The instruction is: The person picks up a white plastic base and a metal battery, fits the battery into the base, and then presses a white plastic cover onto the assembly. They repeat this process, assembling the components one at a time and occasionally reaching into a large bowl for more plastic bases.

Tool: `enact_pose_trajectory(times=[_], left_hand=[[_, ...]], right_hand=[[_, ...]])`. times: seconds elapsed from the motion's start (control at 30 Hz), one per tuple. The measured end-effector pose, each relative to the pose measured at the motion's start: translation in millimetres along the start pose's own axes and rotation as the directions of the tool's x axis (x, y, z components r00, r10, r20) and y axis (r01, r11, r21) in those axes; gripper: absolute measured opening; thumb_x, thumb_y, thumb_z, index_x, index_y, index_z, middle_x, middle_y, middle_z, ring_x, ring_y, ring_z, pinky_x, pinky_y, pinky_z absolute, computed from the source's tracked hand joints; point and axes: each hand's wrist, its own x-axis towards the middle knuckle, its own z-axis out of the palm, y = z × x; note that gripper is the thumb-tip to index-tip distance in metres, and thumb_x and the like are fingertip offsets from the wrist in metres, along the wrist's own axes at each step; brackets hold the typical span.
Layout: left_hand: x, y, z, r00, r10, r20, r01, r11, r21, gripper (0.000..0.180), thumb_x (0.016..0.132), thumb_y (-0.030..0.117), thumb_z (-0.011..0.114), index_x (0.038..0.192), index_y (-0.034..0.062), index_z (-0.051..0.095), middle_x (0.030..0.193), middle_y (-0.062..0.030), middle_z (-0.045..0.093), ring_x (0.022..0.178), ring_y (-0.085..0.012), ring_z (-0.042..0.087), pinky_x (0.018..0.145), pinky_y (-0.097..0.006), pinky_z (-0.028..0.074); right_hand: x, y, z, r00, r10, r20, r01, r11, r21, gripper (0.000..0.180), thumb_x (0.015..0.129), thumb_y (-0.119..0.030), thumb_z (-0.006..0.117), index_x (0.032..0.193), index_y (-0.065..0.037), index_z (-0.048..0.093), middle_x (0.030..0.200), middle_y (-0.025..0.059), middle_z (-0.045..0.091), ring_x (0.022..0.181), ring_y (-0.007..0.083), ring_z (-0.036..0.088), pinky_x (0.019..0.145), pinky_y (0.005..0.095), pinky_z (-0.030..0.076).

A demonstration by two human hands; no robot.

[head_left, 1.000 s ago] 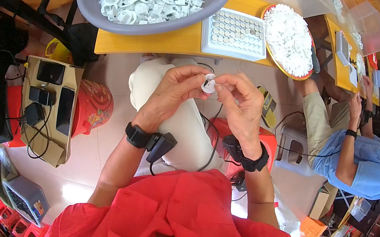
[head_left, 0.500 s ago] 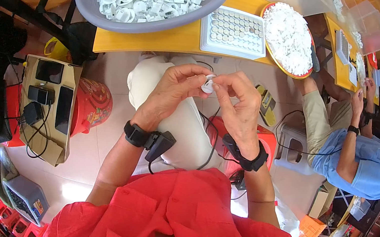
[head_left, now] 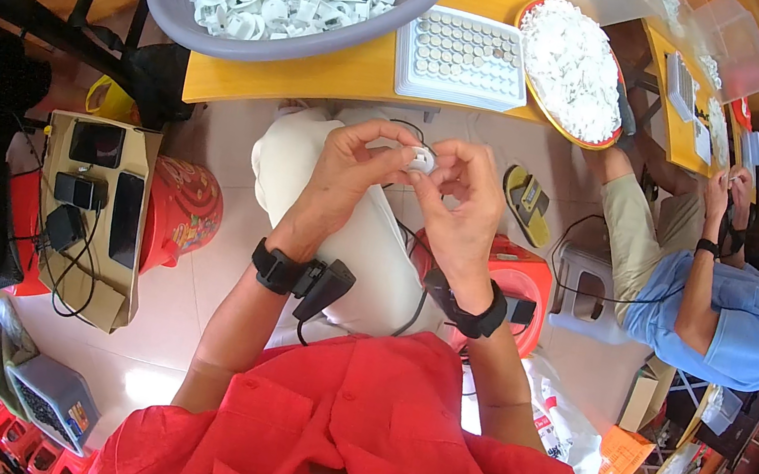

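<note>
White plastic piece [head_left: 423, 158] pinched between both hands, left hand [head_left: 350, 171] and right hand [head_left: 467, 202], above the lap.

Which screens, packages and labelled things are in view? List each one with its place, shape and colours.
Dark phone: on the cardboard box to the person's left, flat rectangle, black screen.
Second dark device: same box, right side, upright black rectangle.
Cardboard box: on the floor at left, tan, flat top.
Red stool: beside the box, round, red with printed pictures.
Plastic bag: floor at lower right, white with red marks.
</note>
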Motion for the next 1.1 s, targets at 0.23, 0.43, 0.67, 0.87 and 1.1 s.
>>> enact_pose_trajectory(times=[0.23, 0.43, 0.67, 0.87, 1.1], left_hand=[[2.3, -8.2, 3.9, 0.994, 0.107, -0.037, -0.098, 0.976, 0.193, 0.011, 0.083, 0.004, 0.058, 0.092, 0.0003, 0.061, 0.092, -0.0045, 0.058, 0.082, -0.0115, 0.059, 0.067, -0.026, 0.054], [0.8, -2.0, 7.6, 0.996, 0.084, -0.035, -0.076, 0.979, 0.19, 0.012, 0.082, 0.003, 0.059, 0.093, -0.0011, 0.06, 0.092, -0.0059, 0.058, 0.081, -0.0124, 0.059, 0.067, -0.027, 0.054], [-0.7, -3.0, 1.8, 0.998, 0.051, -0.041, -0.043, 0.983, 0.18, 0.013, 0.08, 0.002, 0.059, 0.093, -0.0011, 0.06, 0.092, -0.0066, 0.059, 0.082, -0.0139, 0.06, 0.07, -0.027, 0.053], [2.0, -10.1, 3.5, 0.989, 0.144, -0.022, -0.133, 0.955, 0.266, 0.012, 0.08, 0.001, 0.06, 0.092, -0.0015, 0.06, 0.093, -0.0061, 0.057, 0.081, -0.0141, 0.06, 0.069, -0.025, 0.052], [2.1, -11.5, 4.3, 0.989, 0.14, -0.042, -0.125, 0.957, 0.261, 0.01, 0.08, 0.001, 0.06, 0.09, -0.0018, 0.06, 0.091, -0.005, 0.055, 0.077, -0.0128, 0.06, 0.066, -0.023, 0.05]], right_hand=[[-0.5, 2.9, -3.6, 0.884, 0.444, 0.144, -0.46, 0.775, 0.434, 0.01, 0.08, 0.001, 0.057, 0.089, 0.001, 0.056, 0.078, 0.0029, 0.055, 0.062, 0.0058, 0.055, 0.052, 0.0185, 0.046], [1.1, 7.5, -3.1, 0.881, 0.448, 0.152, -0.462, 0.743, 0.485, 0.007, 0.081, 0.0, 0.057, 0.088, 0.0, 0.056, 0.073, 0.0006, 0.055, 0.061, 0.0055, 0.055, 0.055, 0.0182, 0.048], [0.8, 3.3, -1.1, 0.889, 0.426, 0.17, -0.454, 0.764, 0.458, 0.008, 0.08, 0.001, 0.057, 0.088, 0.0, 0.057, 0.072, -0.0006, 0.054, 0.064, 0.005, 0.055, 0.056, 0.018, 0.048], [-1.5, 11.5, 5.1, 0.888, 0.446, 0.109, -0.435, 0.742, 0.51, 0.006, 0.078, 0.003, 0.055, 0.083, 0.0, 0.055, 0.07, 0.0006, 0.054, 0.062, 0.0055, 0.055, 0.053, 0.0175, 0.047], [-2.7, 14.2, 12.8, 0.905, 0.422, 0.053, -0.387, 0.767, 0.511, 0.006, 0.076, 0.004, 0.055, 0.079, 0.0, 0.053, 0.068, 0.0007, 0.053, 0.059, 0.0053, 0.053, 0.052, 0.0178, 0.047]])
